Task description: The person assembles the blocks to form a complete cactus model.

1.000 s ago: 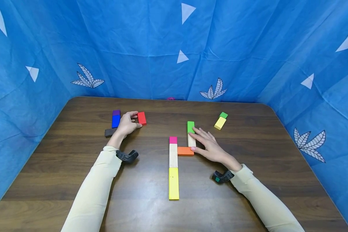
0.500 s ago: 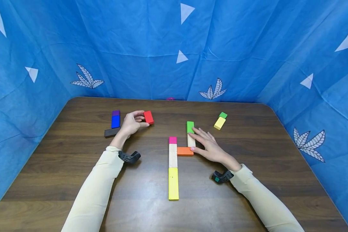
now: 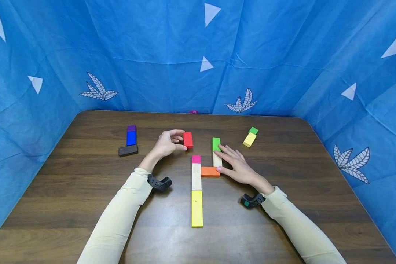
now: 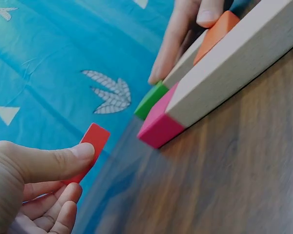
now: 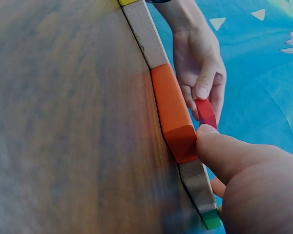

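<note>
**Fingers pinch a red block beside the block figure**

The fingers (image 3: 176, 132) of the left hand (image 3: 167, 143) curl round a red block (image 3: 187, 139), thumb on one face and fingertips on the other, holding it just left of the green block (image 3: 216, 144) and a little beyond the pink block (image 3: 196, 159). The left wrist view shows the thumb pressed flat against the red block's near face.

The right hand (image 3: 239, 167) lies flat on the bench (image 3: 283, 176) with its fingers straight and spread. One fingertip touches the green block, and the thumb presses the end of the orange block (image 3: 210, 171).

The orange block lies crosswise between two lines of blocks. On its left run the pink block, a plain wooden block (image 3: 196, 176) and a long yellow block (image 3: 197, 208), end to end. On its right a short wooden block (image 3: 217, 160) meets the green block.

Well apart on the left sit a purple block (image 3: 131, 128), a blue block (image 3: 131, 138) and a dark brown block (image 3: 128, 150). Far right lie a small green block (image 3: 253, 130) and a pale yellow block (image 3: 249, 139), touching.
</note>
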`<state>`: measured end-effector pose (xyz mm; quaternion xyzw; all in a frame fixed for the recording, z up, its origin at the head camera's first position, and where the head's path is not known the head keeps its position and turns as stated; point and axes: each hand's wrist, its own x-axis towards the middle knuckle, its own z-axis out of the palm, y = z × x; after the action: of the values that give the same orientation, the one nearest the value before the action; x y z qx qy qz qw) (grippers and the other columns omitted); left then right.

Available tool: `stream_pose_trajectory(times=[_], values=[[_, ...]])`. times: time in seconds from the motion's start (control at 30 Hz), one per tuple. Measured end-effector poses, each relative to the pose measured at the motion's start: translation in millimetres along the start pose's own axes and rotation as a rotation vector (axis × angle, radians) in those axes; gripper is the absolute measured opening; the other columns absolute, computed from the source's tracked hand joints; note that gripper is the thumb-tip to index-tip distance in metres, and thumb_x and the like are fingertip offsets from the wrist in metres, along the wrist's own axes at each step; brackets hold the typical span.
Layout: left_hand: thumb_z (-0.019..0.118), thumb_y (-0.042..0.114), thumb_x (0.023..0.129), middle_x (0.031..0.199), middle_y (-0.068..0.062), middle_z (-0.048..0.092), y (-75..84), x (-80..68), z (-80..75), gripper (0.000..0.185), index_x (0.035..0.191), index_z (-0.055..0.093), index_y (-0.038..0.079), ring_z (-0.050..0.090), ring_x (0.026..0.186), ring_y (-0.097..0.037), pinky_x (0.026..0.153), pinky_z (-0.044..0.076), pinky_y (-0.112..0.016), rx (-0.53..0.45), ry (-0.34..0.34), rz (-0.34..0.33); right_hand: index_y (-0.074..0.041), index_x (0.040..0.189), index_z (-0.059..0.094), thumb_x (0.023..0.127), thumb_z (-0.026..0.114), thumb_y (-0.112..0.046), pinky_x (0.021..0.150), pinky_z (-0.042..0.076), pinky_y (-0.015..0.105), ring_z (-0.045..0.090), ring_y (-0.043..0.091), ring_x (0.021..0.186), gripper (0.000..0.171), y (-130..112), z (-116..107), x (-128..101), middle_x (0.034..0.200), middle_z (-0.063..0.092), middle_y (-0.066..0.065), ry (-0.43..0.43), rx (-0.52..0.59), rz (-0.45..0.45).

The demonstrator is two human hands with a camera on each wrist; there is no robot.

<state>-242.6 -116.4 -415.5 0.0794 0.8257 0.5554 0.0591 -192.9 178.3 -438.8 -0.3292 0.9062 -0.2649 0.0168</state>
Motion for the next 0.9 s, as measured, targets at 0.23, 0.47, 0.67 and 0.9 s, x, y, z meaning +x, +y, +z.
stream_pose_trajectory(times=[0.23, 0.47, 0.67, 0.9], values=[[0.079, 0.004, 0.061, 0.098, -0.014, 0.062, 3.0, 0.9, 12.9, 0.063, 0.119, 0.055, 0.005, 0.059, 0.088, -0.024, 0.081, 0.048, -0.031, -0.004, -0.041, 0.021, -0.023, 0.138, 0.034, 0.085, 0.052, -0.044, 0.103, 0.005, 0.058, 0.013, 0.03, 0.135, 0.06, 0, 1, 0, 0.148, 0.019, 0.001, 0.008, 0.007, -0.004], [0.079, 0.006, 0.061, 0.099, -0.013, 0.062, 4.6, 0.5, 18.7, 0.063, 0.119, 0.055, 0.003, 0.058, 0.089, -0.023, 0.083, 0.047, -0.03, 0.026, -0.079, 0.028, -0.022, 0.138, 0.034, 0.085, 0.053, -0.045, 0.103, 0.005, 0.059, 0.012, 0.031, 0.135, 0.061, 1, 1, 1, 0.148, 0.019, 0.004, 0.004, -0.007, -0.001], [0.08, 0.007, 0.061, 0.098, -0.012, 0.063, 3.3, 0.4, 21.4, 0.062, 0.118, 0.055, 0.004, 0.058, 0.088, -0.022, 0.081, 0.047, -0.03, 0.053, -0.104, 0.023, -0.022, 0.138, 0.034, 0.085, 0.052, -0.046, 0.103, 0.005, 0.058, 0.013, 0.03, 0.135, 0.061, 1, 1, 0, 0.148, 0.019, 0.003, 0.008, -0.004, -0.002], [0.08, 0.009, 0.061, 0.097, -0.012, 0.063, 0.6, 1.2, 23.8, 0.062, 0.117, 0.056, 0.004, 0.058, 0.086, -0.021, 0.078, 0.048, -0.029, 0.073, -0.112, 0.019, -0.022, 0.138, 0.034, 0.085, 0.051, -0.046, 0.104, 0.004, 0.057, 0.013, 0.029, 0.136, 0.06, 1, 1, 0, 0.148, 0.019, 0.002, 0.011, -0.001, 0.003]])
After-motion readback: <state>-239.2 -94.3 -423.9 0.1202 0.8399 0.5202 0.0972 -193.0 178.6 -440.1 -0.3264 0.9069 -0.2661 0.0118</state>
